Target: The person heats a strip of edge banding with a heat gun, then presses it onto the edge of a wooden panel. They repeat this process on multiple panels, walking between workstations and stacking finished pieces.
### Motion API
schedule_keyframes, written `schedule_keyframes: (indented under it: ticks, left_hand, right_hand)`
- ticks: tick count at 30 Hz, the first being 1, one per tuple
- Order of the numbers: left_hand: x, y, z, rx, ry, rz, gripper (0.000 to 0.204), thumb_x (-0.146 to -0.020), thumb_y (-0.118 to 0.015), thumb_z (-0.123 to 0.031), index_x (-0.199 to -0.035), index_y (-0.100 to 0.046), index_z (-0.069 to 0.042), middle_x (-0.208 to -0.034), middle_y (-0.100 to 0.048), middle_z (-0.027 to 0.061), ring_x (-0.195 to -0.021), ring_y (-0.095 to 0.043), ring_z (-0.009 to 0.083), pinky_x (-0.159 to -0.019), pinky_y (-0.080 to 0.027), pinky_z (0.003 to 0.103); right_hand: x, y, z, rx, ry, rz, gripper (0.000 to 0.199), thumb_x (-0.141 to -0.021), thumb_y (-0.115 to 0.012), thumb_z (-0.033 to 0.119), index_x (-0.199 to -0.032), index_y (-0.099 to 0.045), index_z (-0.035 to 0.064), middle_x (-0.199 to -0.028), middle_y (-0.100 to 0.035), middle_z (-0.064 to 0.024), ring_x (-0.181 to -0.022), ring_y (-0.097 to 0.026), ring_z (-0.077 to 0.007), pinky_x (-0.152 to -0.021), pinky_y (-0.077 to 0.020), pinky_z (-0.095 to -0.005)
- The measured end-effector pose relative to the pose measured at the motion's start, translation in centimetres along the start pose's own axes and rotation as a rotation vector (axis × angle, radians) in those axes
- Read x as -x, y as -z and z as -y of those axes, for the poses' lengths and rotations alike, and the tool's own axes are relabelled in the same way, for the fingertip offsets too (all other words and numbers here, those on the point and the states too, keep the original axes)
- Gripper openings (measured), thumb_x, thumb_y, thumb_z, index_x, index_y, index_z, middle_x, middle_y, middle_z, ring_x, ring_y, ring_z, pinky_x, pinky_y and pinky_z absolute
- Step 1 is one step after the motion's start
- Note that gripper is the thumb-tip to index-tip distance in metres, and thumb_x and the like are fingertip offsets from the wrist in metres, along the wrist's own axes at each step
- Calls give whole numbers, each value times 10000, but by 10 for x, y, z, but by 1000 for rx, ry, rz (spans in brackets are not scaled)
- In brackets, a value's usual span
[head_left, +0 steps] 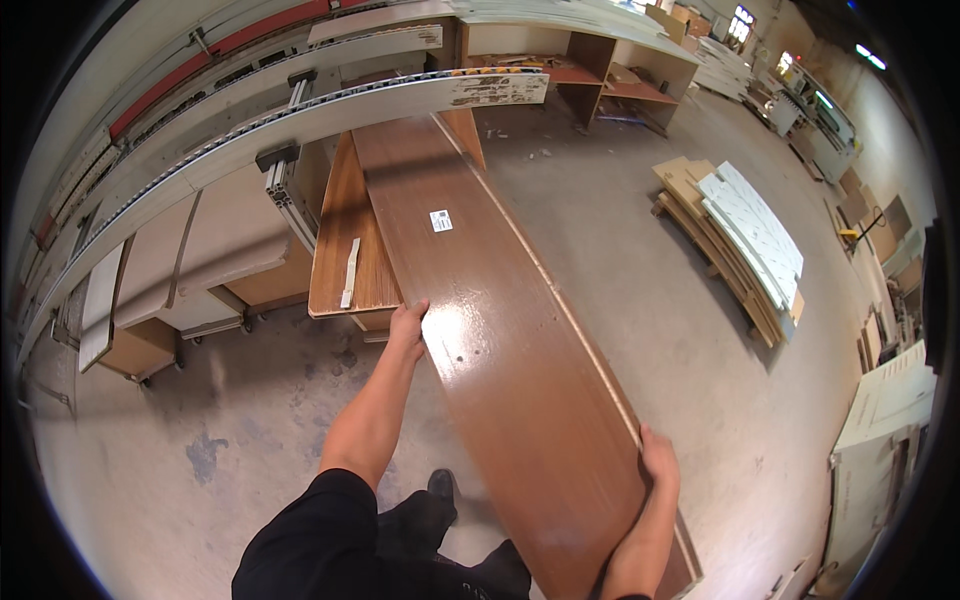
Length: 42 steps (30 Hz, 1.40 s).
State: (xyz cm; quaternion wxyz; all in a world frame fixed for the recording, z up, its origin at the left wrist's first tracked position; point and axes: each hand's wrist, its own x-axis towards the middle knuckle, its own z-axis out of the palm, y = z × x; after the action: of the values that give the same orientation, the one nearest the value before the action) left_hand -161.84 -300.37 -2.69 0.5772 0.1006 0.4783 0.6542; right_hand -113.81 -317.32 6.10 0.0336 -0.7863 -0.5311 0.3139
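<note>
A long brown wood-grain board [500,330] runs from the work table out toward me, its near end past the lower edge of my view. A small white label [441,220] sticks to its upper face. My left hand [409,328] grips the board's left edge, close to the table's corner. Farther down, on the opposite edge, my right hand [658,452] is closed around the rim. The fingers of both hands are partly hidden beneath the board. Its far end rests on the wood-topped table [335,240], under a metal rail.
A long metal roller rail [330,118] crosses above the table. Wheeled cabinets [220,250] stand at the left. On the floor at right lies a stack of panels [735,240]. An open shelf unit [580,65] stands at the back, and more panels [880,440] lean far right.
</note>
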Motion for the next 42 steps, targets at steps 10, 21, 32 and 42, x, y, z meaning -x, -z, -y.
schedule_keyframes:
  ticks: [10,21,32,42]
  left_hand:
    - [69,-14,17,1,69,14,311,-938,-592,-69,-1213,-537,65,-1107,-654,171,-968,-650,274,-841,-534,401]
    - [212,-67,89,-94,179,72,253,-904,-648,-112,-1096,-618,49,-1019,-682,149,-904,-662,245,-809,-544,392]
    - [369,-108,169,-121,505,322,362,-936,-622,-227,-1198,-585,19,-1144,-657,143,-1012,-640,268,-884,-533,423]
    - [503,-36,132,-226,1027,673,591,-982,-406,-569,-1384,-508,-147,-1419,-521,79,-1303,-473,325,-1083,-360,563]
  right_hand:
    - [55,22,-23,23,3,-246,564,-1013,-400,406,-916,-660,-85,-930,-620,-345,-944,-613,-496,-823,-470,-503]
    - [188,44,-151,21,-171,-334,529,-1017,-378,347,-846,-661,-66,-852,-633,-306,-813,-596,-486,-764,-450,-535]
    - [425,67,-235,87,-505,-563,504,-1011,-419,358,-821,-688,-24,-794,-640,-294,-777,-593,-500,-748,-464,-560]
    - [734,-60,-79,313,-770,-980,417,-954,-557,362,-683,-593,47,-567,-553,-181,-511,-544,-394,-511,-417,-463]
